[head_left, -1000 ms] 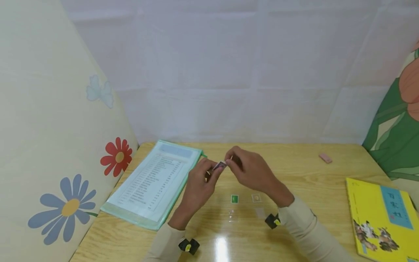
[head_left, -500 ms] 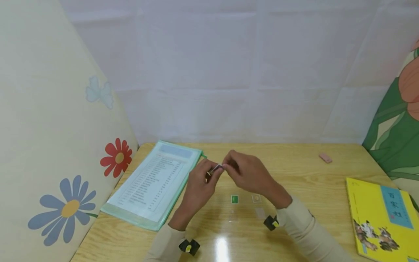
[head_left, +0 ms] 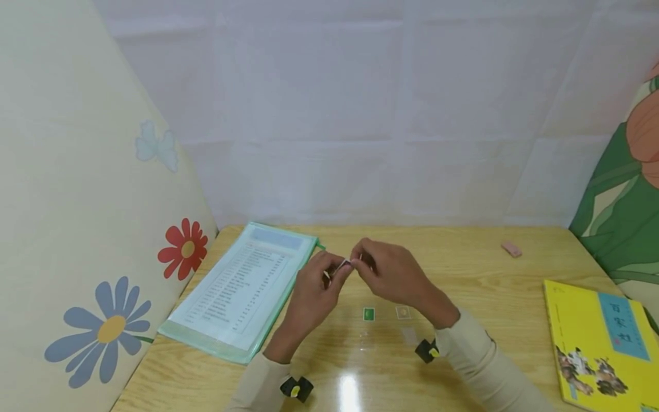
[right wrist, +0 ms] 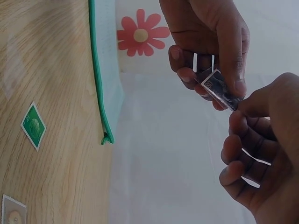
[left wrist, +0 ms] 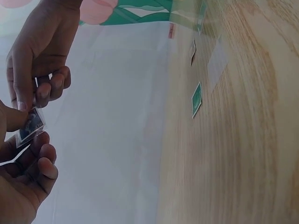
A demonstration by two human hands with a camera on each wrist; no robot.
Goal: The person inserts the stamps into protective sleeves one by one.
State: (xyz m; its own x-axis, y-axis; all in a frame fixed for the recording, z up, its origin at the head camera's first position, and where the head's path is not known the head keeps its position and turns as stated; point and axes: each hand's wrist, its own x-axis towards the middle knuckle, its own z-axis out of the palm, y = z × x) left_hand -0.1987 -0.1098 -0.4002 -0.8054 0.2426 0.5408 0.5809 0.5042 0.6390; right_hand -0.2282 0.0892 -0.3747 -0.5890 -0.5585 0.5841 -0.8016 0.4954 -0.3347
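Note:
A small dark postage stamp (right wrist: 219,88) with a white perforated border is held up over the table, inside what looks like a clear sleeve. My left hand (head_left: 315,289) pinches it between thumb and fingers. The thumb and forefinger of my right hand (head_left: 393,272) pinch its near corner, as the right wrist view shows. Below the hands, a green stamp (head_left: 368,313) lies flat on the wooden table (head_left: 463,252). Beside it is a pale stamp (head_left: 403,312) with a brownish picture. A whitish translucent piece (head_left: 409,336) lies close to the right wrist.
At the left lies a green-edged zip document pouch (head_left: 242,286) with a printed sheet inside. A yellow book (head_left: 602,343) rests at the right, and a pink eraser-like block (head_left: 512,248) sits near the back. White cloth (head_left: 319,114) hangs behind the table.
The right hand has shifted slightly left and down, its fingertips now against the stamp's corner. The stamp has tilted, showing less of its face. The left hand has stayed almost still.

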